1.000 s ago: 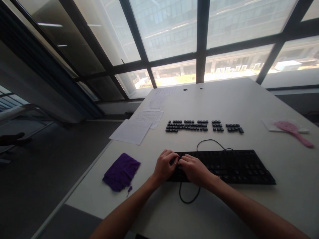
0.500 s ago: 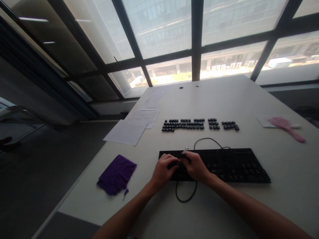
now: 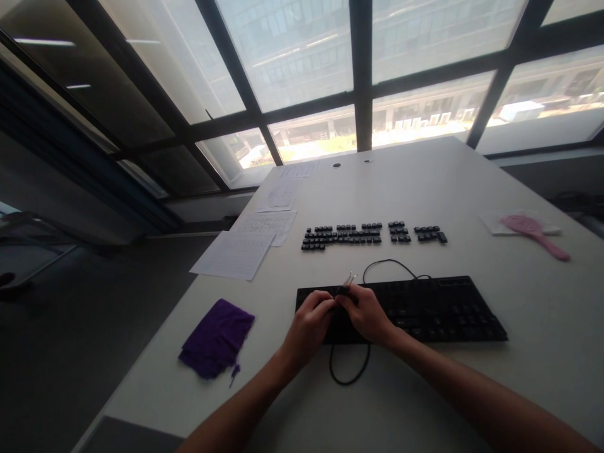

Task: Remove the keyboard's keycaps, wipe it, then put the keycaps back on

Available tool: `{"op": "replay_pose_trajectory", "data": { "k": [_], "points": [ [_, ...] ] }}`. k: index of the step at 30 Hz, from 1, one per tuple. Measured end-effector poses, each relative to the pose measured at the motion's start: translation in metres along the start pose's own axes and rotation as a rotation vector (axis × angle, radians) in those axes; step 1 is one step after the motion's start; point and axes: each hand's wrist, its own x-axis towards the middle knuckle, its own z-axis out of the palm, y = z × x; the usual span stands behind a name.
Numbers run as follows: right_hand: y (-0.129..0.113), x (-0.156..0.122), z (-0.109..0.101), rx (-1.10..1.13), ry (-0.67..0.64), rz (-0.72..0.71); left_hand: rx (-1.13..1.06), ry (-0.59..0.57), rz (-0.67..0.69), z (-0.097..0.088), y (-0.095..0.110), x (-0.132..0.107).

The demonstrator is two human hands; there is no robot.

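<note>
The left hand (image 3: 309, 321) is curled on the left end of the black keyboard (image 3: 425, 308), and I cannot tell whether it grips anything. Touching it, the right hand (image 3: 365, 311) is pinched shut on a small wire-pronged tool (image 3: 350, 279) just above that end. A crooked pull could drag the loose keyboard across the desk (image 3: 425, 182) or let the tool slip free.

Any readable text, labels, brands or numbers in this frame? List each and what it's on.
Nothing here can be read.
Printed sheets: rows of print, too small and blurred.
Keyboard: key legends too dark and small.
Loose keycaps: legends too small.
Pink brush: no marking visible.
Wire tool pinched in the right hand: no marking visible.
</note>
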Motion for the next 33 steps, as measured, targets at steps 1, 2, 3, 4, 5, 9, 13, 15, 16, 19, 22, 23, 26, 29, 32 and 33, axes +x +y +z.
{"op": "replay_pose_trajectory", "data": {
  "k": [1, 2, 3, 4, 5, 9, 13, 15, 16, 19, 22, 23, 26, 29, 32, 33],
  "points": [
    [0.000, 0.000, 0.000, 0.003, 0.017, 0.009, 0.000, 0.012, 0.001, -0.001, 0.000, 0.003],
    [0.000, 0.000, 0.001, 0.005, 0.039, 0.021, -0.009, 0.017, -0.001, -0.001, 0.001, 0.006],
    [0.001, 0.001, 0.001, 0.008, 0.064, 0.035, -0.025, 0.019, -0.002, -0.001, 0.001, 0.010],
    [0.001, 0.001, 0.001, 0.011, 0.089, 0.050, -0.046, 0.020, -0.001, -0.001, 0.001, 0.014],
    [0.001, 0.002, 0.001, 0.015, 0.113, 0.065, -0.067, 0.021, 0.002, -0.001, 0.000, 0.018],
    [0.003, 0.007, 0.000, 0.041, 0.168, 0.116, -0.108, 0.066, -0.004, -0.004, -0.010, 0.030],
    [0.007, 0.010, 0.000, 0.091, 0.179, 0.173, -0.086, -0.056, 0.057, -0.012, -0.025, 0.032],
    [0.009, 0.010, 0.000, 0.098, 0.163, 0.177, -0.072, -0.113, 0.103, -0.012, -0.030, 0.031],
    [0.010, 0.010, 0.000, 0.095, 0.154, 0.168, -0.065, -0.121, 0.119, -0.012, -0.031, 0.030],
    [0.010, 0.009, 0.000, 0.066, 0.134, 0.130, -0.032, -0.140, 0.169, -0.008, -0.029, 0.029],
    [0.010, 0.007, 0.001, 0.032, 0.133, 0.118, 0.019, -0.187, 0.191, -0.005, -0.025, 0.028],
    [0.009, 0.007, 0.001, 0.019, 0.129, 0.114, 0.022, -0.194, 0.179, -0.005, -0.024, 0.028],
    [0.007, 0.005, 0.001, -0.019, 0.107, 0.096, -0.016, -0.216, 0.103, -0.007, -0.021, 0.029],
    [0.004, 0.005, 0.001, -0.028, 0.115, 0.099, -0.049, -0.250, 0.024, -0.010, -0.016, 0.030],
    [0.003, 0.007, 0.000, -0.010, 0.145, 0.122, -0.086, -0.227, 0.000, -0.011, -0.010, 0.031],
    [0.003, 0.008, 0.000, -0.001, 0.163, 0.131, -0.105, -0.214, -0.001, -0.011, -0.010, 0.032]
  ]
}}
